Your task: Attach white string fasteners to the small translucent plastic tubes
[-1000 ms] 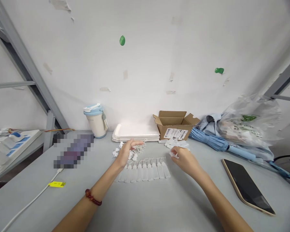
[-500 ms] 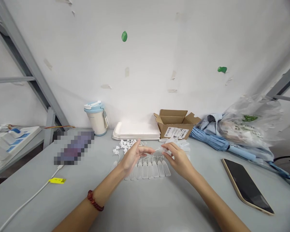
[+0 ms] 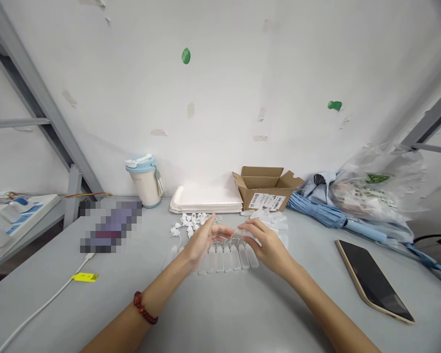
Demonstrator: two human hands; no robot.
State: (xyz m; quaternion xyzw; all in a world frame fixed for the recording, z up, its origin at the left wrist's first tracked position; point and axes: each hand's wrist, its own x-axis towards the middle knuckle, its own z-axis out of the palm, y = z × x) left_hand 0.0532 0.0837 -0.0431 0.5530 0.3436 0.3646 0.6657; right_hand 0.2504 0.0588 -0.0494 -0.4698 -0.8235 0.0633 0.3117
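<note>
My left hand point(image 3: 203, 242) and my right hand point(image 3: 265, 243) meet above a row of small clear plastic bottles point(image 3: 225, 258) lying side by side on the grey table point(image 3: 220, 314). Between the fingertips of both hands is one small clear bottle point(image 3: 238, 231), pinched from both ends. A pile of small white caps point(image 3: 191, 221) lies just behind my left hand. More clear bottles point(image 3: 275, 221) lie in a heap behind my right hand.
At the back stand a blue-lidded cup point(image 3: 144, 180), a stack of white trays point(image 3: 206, 200) and an open cardboard box point(image 3: 266, 193). A blue umbrella point(image 3: 327, 216), a plastic bag point(image 3: 378, 186) and a tablet point(image 3: 373, 280) lie right. A white cable point(image 3: 44, 308) runs left.
My hands have come together from apart. The right hand brought a small clear bottle from the heap to the middle, and the left hand came off the caps to meet it.
</note>
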